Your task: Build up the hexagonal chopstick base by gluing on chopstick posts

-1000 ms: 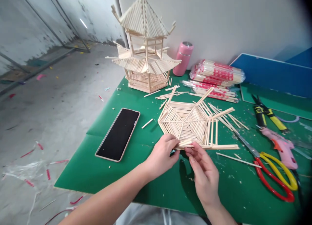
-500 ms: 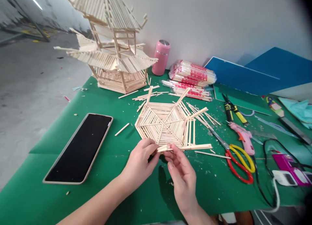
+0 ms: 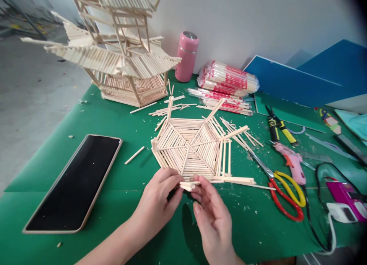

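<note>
A hexagonal panel of pale wooden sticks (image 3: 197,139) lies on the green table, with paired sticks rising from several of its corners. My left hand (image 3: 160,200) is closed at its near corner, thumb and fingers pinching a short bundle of wooden sticks (image 3: 187,186). From the other side my right hand (image 3: 213,215) has curled fingertips against a thin wooden stick along the near edge; its thumb hangs lower, apart from the stick. My fingers partly hide the joint between them. Loose sticks (image 3: 134,155) lie around the panel.
A stick-built pagoda (image 3: 114,62) stands at the back left, near a pink flask (image 3: 187,56) and wrapped chopstick packs (image 3: 229,79). A phone (image 3: 73,182) lies left. To the right are scissors (image 3: 286,196), pliers (image 3: 279,125) and a pink glue gun (image 3: 292,161) with its cord.
The view has shifted, so the pagoda sits higher and further left and the phone looks larger. Both hands stay at the panel's near corner, with the right fingers slightly further from the bundle's tip.
</note>
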The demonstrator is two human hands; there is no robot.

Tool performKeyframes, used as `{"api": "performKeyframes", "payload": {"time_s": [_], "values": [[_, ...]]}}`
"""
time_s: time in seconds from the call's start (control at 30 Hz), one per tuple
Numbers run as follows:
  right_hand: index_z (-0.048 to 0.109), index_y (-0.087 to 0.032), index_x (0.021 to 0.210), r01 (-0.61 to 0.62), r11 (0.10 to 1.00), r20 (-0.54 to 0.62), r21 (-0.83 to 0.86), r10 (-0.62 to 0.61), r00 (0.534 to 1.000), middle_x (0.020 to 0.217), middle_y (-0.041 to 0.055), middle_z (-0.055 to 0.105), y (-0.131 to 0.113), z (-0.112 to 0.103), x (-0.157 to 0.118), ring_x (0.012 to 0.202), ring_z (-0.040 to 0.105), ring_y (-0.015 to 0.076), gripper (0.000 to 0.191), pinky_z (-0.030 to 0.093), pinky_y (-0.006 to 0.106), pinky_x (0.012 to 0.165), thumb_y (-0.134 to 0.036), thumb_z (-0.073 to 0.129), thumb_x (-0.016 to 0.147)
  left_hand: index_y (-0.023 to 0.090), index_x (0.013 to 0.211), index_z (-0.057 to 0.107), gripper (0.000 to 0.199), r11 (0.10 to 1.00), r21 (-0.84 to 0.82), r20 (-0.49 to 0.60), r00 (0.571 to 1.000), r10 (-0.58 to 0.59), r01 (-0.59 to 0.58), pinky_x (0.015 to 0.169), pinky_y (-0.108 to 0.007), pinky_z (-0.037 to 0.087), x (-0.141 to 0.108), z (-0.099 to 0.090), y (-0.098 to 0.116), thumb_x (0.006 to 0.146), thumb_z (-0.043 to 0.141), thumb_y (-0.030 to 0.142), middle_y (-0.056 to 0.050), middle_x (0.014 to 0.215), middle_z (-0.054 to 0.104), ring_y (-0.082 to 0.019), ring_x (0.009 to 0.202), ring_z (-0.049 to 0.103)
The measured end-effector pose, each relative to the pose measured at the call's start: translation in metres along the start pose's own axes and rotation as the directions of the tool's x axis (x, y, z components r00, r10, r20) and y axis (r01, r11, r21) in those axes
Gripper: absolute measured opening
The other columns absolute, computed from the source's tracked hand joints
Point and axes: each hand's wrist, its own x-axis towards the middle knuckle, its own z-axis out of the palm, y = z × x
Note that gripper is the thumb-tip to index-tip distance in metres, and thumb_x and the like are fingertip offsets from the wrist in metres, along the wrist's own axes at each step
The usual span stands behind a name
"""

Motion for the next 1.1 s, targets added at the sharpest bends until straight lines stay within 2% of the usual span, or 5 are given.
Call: {"api": "performKeyframes", "payload": {"time_s": [0.17, 0.33, 0.5, 0.67, 1.1], "values": [[0.039, -0.025, 0.128, 0.047, 0.996, 0.026, -0.076, -0.045, 0.999, 0.125, 0.0097, 0.049, 0.002, 0.000, 0.000, 0.108, 0.052, 0.0209, 0.047, 0.048, 0.034, 0.088, -0.012, 0.044, 0.084, 0.016, 0.087, 0.057, 0.016, 1.000, -0.021, 0.026, 0.999, -0.020, 0.021, 0.068, -0.026, 0.048, -0.002, 0.000, 0.000, 0.078, 0.046, 0.009, -0.006, 0.085, 0.055, -0.015, 0.080, 0.054], [0.039, -0.028, 0.127, -0.082, 0.992, 0.039, 0.093, 0.079, 0.996, 0.125, 0.0081, 0.050, 0.000, 0.003, 0.004, 0.106, 0.054, 0.0197, 0.044, 0.047, 0.033, 0.089, -0.016, 0.045, 0.085, 0.016, 0.089, 0.056, 0.017, 1.000, -0.023, 0.023, 1.000, -0.016, 0.016, 0.068, -0.024, 0.047, -0.002, 0.001, 0.000, 0.078, 0.047, 0.007, -0.006, 0.086, 0.054, -0.014, 0.079, 0.053], [0.048, -0.028, 0.120, -0.213, 0.934, -0.015, 0.288, 0.227, 0.974, 0.122, 0.0063, 0.054, -0.006, 0.007, 0.006, 0.104, 0.056, 0.0182, 0.039, 0.047, 0.028, 0.088, -0.024, 0.053, 0.082, 0.014, 0.091, 0.055, 0.019, 1.000, -0.029, 0.006, 1.000, 0.010, -0.010, 0.070, -0.024, 0.048, -0.002, 0.001, -0.001, 0.077, 0.048, 0.004, -0.007, 0.087, 0.053, -0.014, 0.081, 0.053], [0.052, -0.027, 0.116, -0.281, 0.892, -0.040, 0.354, 0.315, 0.948, 0.119, 0.0063, 0.056, -0.009, 0.008, 0.006, 0.103, 0.057, 0.0186, 0.039, 0.048, 0.028, 0.088, -0.026, 0.058, 0.078, 0.014, 0.092, 0.055, 0.020, 0.999, -0.031, -0.004, 1.000, 0.013, -0.013, 0.072, -0.024, 0.047, -0.004, 0.002, -0.004, 0.076, 0.050, 0.003, -0.007, 0.089, 0.053, -0.013, 0.083, 0.053], [0.046, -0.026, 0.121, -0.202, 0.941, 0.004, 0.270, 0.209, 0.978, 0.121, 0.0092, 0.053, -0.003, 0.006, 0.006, 0.102, 0.057, 0.0200, 0.039, 0.047, 0.035, 0.089, -0.024, 0.051, 0.082, 0.014, 0.092, 0.055, 0.018, 0.998, 0.032, -0.023, 0.999, 0.047, -0.046, 0.072, -0.023, 0.048, -0.005, 0.002, -0.004, 0.077, 0.049, 0.006, -0.007, 0.089, 0.053, -0.013, 0.082, 0.053]]}}
